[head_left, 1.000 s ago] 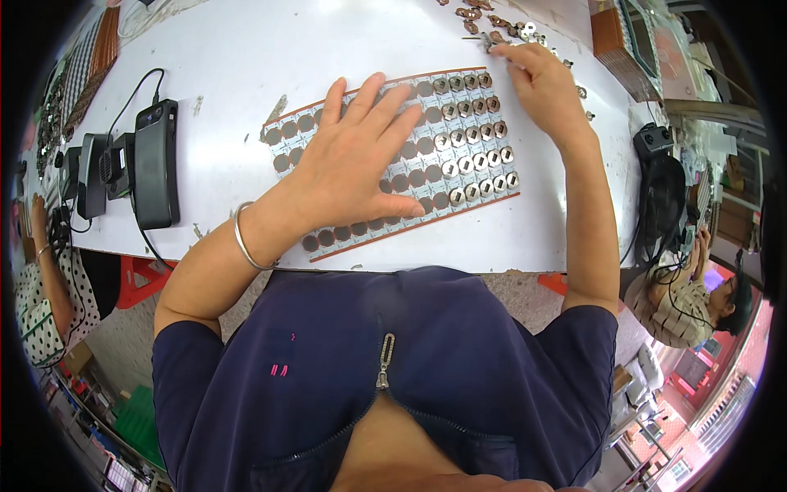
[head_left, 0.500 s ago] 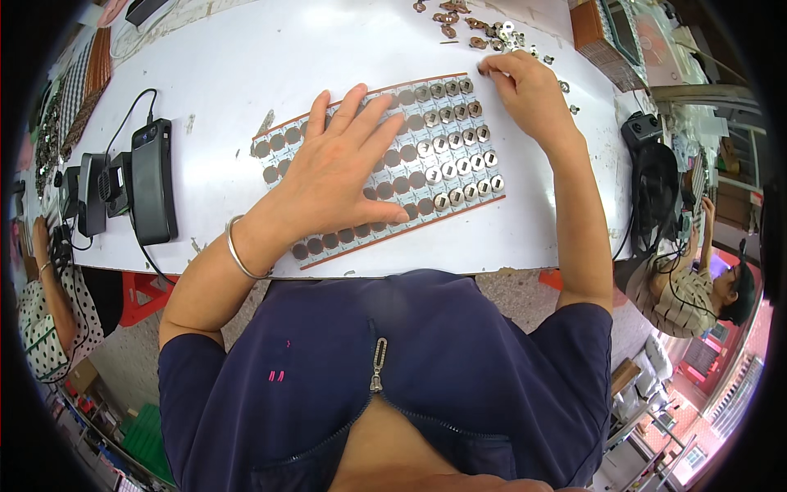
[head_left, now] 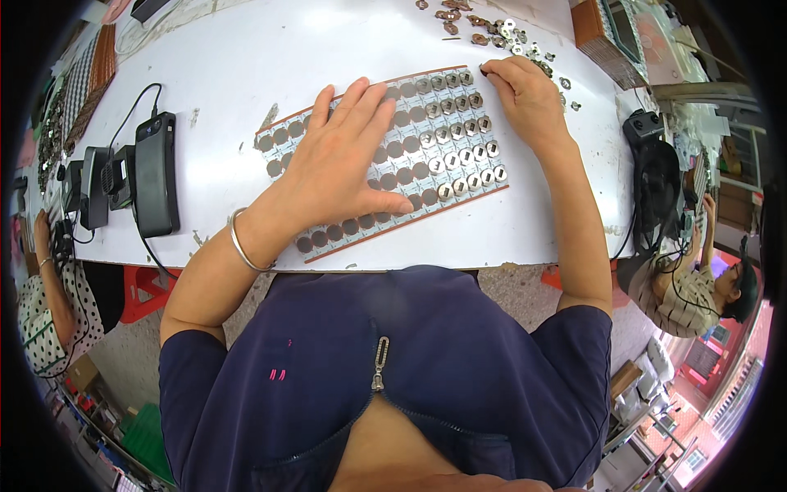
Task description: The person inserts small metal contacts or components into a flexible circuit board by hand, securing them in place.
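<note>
My left hand (head_left: 338, 168) lies with spread fingers across a rectangular panel (head_left: 410, 223) with brown strips along its long edges, hiding part of its middle. Rows of round metal discs cover the panel: plain dark ones on the left, and discs with small diamond-shaped centres (head_left: 466, 156) toward the right. Just off the panel's far right corner, my right hand (head_left: 529, 97) is closed in a pinch, palm down over the table. A small dark piece (head_left: 483, 72) shows at its fingertips; its kind is too small to make out.
Loose small metal parts (head_left: 510, 34) lie scattered beyond my right hand. A brown-sided box (head_left: 602, 41) stands at the far right. On the left sit a black phone-like device (head_left: 156, 176) and cabled blocks (head_left: 94, 189). A black fan-like device (head_left: 653, 168) stands right; people sit at both sides.
My right hand has drawn slightly nearer, its fingers more curled around the small dark piece. My left hand stays on the panel. The whole view has shifted a little.
</note>
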### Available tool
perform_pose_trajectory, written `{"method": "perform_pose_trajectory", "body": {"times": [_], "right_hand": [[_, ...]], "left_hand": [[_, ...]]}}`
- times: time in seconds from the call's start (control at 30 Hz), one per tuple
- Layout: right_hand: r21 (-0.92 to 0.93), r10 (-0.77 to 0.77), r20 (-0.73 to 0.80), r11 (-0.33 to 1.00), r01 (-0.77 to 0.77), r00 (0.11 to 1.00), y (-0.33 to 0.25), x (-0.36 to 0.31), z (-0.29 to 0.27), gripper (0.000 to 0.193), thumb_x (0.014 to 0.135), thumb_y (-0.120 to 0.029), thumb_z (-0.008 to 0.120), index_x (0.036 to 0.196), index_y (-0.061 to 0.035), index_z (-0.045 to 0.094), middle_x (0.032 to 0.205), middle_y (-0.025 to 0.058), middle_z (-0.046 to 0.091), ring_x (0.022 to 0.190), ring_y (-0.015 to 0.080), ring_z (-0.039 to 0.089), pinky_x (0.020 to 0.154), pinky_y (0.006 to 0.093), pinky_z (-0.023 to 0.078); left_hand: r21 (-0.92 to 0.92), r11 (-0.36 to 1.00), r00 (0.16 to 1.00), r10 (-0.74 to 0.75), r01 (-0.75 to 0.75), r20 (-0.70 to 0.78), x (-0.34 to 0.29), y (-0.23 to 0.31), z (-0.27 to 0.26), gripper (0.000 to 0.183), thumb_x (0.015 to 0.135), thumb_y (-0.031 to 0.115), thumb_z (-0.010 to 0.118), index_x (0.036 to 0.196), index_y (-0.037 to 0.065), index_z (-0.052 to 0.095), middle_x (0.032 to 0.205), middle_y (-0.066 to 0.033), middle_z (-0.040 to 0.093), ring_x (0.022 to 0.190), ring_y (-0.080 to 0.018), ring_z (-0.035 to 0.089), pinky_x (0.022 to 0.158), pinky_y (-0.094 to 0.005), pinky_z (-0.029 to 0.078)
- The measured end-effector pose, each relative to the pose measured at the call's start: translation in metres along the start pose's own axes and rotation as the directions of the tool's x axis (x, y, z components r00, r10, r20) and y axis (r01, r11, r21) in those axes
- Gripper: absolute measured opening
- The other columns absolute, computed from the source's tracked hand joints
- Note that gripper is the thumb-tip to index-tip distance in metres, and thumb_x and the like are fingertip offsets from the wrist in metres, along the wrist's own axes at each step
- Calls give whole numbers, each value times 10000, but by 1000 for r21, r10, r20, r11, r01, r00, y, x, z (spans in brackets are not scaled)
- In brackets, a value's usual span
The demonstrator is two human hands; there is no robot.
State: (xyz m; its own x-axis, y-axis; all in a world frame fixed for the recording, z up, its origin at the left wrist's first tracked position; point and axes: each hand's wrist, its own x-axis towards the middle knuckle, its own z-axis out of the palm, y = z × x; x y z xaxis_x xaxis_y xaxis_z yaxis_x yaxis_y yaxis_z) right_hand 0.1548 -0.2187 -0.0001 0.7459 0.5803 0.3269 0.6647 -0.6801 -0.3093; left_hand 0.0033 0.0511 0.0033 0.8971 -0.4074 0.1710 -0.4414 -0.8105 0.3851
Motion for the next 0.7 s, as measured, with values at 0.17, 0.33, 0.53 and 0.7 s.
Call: {"method": "perform_pose_trajectory", "body": {"times": [0.17, 0.33, 0.53, 0.7], "right_hand": [[-85, -9, -63, 996, 3, 998, -17, 2, -9, 145, 949, -72, 575, 1041, -65, 687, 1022, 115, 678, 906, 318, 664, 805, 402, 538], [192, 97, 30, 976, -101, 995, -48, 6, -21, 130, 989, -61, 553, 1027, -26, 672, 927, 87, 647, 765, 200, 616, 738, 316, 504], [206, 262, 4, 944, -257, 965, -12, -4, -33, 147, 954, -71, 601, 1044, -37, 712, 937, 147, 695, 852, 283, 679, 783, 348, 531], [211, 150, 65, 964, -161, 987, -25, -14, -27, 186, 918, -60, 648, 1087, -46, 724, 941, 118, 710, 812, 268, 683, 773, 334, 540]], "left_hand": [[5, 1000, 1000, -16, 16, -18, -1, -1, 3, 1180, 623, 670, 813, 1429, -99, 423, 1541, -268, 365, 1482, -416, 278, 1209, -578, 167], [21, 1000, 1000, -22, 23, -19, 1, 1, 5, 1169, 645, 667, 808, 1439, -95, 414, 1537, -265, 370, 1483, -413, 275, 1211, -577, 165], [35, 998, 998, -60, 60, -3, -2, 2, 1, 1161, 655, 666, 805, 1438, -100, 420, 1535, -266, 372, 1491, -408, 259, 1215, -571, 160], [42, 997, 998, -69, 69, 3, -3, 1, 1, 1145, 659, 654, 809, 1430, -104, 430, 1534, -268, 375, 1495, -404, 253, 1215, -572, 156]]}}
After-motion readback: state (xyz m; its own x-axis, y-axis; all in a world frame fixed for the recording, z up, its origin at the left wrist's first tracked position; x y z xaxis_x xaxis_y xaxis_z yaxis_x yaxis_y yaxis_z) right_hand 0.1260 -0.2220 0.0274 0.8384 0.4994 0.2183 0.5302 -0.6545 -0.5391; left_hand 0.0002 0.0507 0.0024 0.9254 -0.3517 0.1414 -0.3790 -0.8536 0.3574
